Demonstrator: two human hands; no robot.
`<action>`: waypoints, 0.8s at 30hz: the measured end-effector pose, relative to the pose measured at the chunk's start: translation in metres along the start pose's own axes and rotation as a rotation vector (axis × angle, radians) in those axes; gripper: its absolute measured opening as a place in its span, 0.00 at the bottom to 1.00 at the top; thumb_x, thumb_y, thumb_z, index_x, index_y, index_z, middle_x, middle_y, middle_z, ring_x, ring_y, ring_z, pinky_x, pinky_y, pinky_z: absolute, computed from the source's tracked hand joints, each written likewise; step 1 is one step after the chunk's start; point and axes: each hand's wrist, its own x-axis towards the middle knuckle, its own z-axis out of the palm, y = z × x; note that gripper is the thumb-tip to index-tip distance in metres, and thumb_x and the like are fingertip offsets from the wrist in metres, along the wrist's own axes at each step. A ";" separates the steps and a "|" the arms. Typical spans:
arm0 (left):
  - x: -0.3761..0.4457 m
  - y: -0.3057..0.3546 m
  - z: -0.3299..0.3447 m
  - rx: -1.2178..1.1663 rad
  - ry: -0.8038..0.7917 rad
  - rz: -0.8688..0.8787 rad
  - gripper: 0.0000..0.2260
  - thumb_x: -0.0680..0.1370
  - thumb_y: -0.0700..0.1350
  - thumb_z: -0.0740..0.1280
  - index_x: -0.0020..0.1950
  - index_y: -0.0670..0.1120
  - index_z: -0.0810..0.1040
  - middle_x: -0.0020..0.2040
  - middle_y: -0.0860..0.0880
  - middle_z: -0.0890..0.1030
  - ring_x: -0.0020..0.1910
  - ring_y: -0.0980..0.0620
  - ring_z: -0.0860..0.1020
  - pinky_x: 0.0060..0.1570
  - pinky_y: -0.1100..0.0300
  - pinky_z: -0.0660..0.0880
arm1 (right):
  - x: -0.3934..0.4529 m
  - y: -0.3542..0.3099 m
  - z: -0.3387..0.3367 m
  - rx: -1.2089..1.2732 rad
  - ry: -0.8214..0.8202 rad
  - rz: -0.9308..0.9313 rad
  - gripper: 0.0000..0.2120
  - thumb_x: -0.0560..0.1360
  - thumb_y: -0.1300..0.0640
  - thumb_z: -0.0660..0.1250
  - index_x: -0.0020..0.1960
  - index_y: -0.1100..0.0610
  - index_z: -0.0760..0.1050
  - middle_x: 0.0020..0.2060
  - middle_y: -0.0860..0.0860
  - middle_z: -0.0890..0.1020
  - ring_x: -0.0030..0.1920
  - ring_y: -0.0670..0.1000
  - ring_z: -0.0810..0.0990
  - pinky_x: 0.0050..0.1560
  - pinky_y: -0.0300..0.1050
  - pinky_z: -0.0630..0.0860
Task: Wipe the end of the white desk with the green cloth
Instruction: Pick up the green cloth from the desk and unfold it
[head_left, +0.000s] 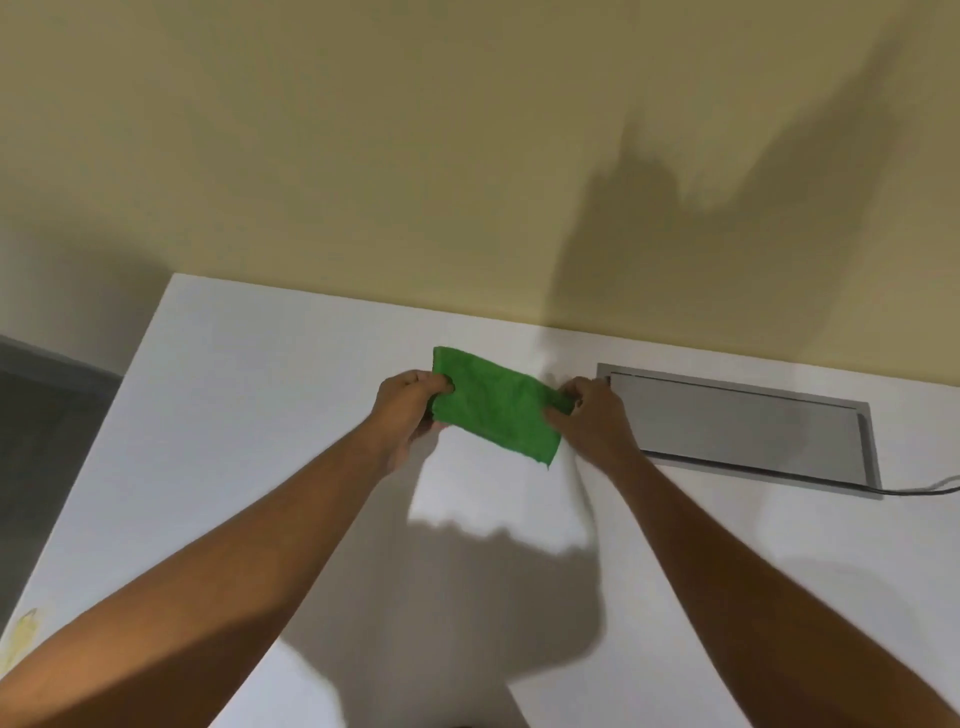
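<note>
A folded green cloth (496, 405) is stretched between both hands, held a little above the white desk (249, 415). My left hand (410, 410) pinches its left edge, thumb on top. My right hand (592, 421) grips its right edge. The cloth hangs slightly tilted, its lower right corner pointing down. The desk's left end runs diagonally from the back corner toward the lower left of the head view.
A grey cable hatch (743, 426) is set into the desk just right of my right hand, with a cable (924, 488) leaving its corner. A yellow wall (467, 156) backs the desk. A yellowish stain (23, 634) marks the desk's left edge. Grey floor (47, 426) lies to the left.
</note>
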 end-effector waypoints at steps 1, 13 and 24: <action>-0.013 -0.005 -0.006 -0.030 -0.013 -0.003 0.06 0.78 0.36 0.71 0.42 0.43 0.80 0.38 0.44 0.87 0.41 0.44 0.84 0.41 0.55 0.85 | -0.017 -0.005 0.007 -0.076 0.039 -0.033 0.17 0.74 0.52 0.76 0.59 0.57 0.82 0.55 0.57 0.82 0.59 0.60 0.80 0.59 0.51 0.78; -0.169 -0.071 -0.091 -0.351 -0.039 0.130 0.09 0.81 0.49 0.74 0.55 0.46 0.90 0.52 0.41 0.90 0.50 0.46 0.89 0.48 0.59 0.85 | -0.197 -0.094 0.112 0.329 -0.184 -0.417 0.29 0.75 0.37 0.70 0.74 0.39 0.72 0.64 0.41 0.81 0.66 0.43 0.80 0.66 0.44 0.78; -0.248 -0.124 -0.211 -0.343 0.133 0.340 0.12 0.82 0.44 0.67 0.50 0.47 0.91 0.50 0.45 0.91 0.52 0.46 0.89 0.49 0.61 0.85 | -0.277 -0.156 0.180 0.193 -0.432 -0.518 0.15 0.79 0.41 0.66 0.64 0.36 0.80 0.52 0.41 0.88 0.53 0.44 0.85 0.58 0.45 0.82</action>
